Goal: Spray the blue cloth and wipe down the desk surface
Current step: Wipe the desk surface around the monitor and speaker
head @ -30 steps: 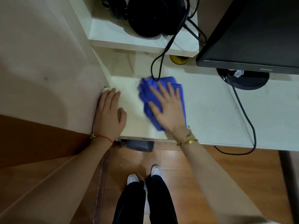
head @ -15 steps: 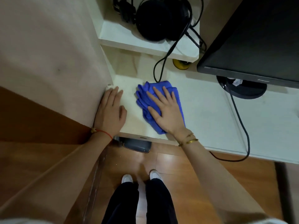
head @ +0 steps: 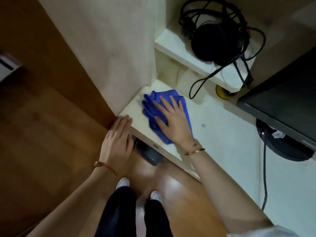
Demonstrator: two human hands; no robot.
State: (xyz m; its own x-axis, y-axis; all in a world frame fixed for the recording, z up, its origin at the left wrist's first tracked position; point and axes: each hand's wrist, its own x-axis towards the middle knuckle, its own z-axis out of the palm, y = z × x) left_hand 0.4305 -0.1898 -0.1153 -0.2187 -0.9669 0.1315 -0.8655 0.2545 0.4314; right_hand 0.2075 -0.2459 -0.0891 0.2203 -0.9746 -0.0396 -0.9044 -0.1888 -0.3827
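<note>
A crumpled blue cloth [head: 150,106] lies on the white desk surface [head: 222,130], near its left corner by the side panel. My right hand [head: 172,123] presses flat on the cloth with straight, spread fingers. My left hand [head: 118,142] has straight fingers too; its fingertips rest on the desk's front left corner while the palm hangs over the edge. No spray bottle is in view.
A tall pale side panel [head: 109,48] walls the desk's left end. Black headphones [head: 215,41] sit on a raised shelf, their cable [head: 198,84] looping onto the desk. A dark monitor [head: 287,96] on a round base [head: 283,146] stands right. A yellow disc [head: 222,93] lies behind.
The view has swung and tilted. My left hand has slid back from beside the panel to the desk's front corner. My right hand stays flat on the cloth and has shifted little.
</note>
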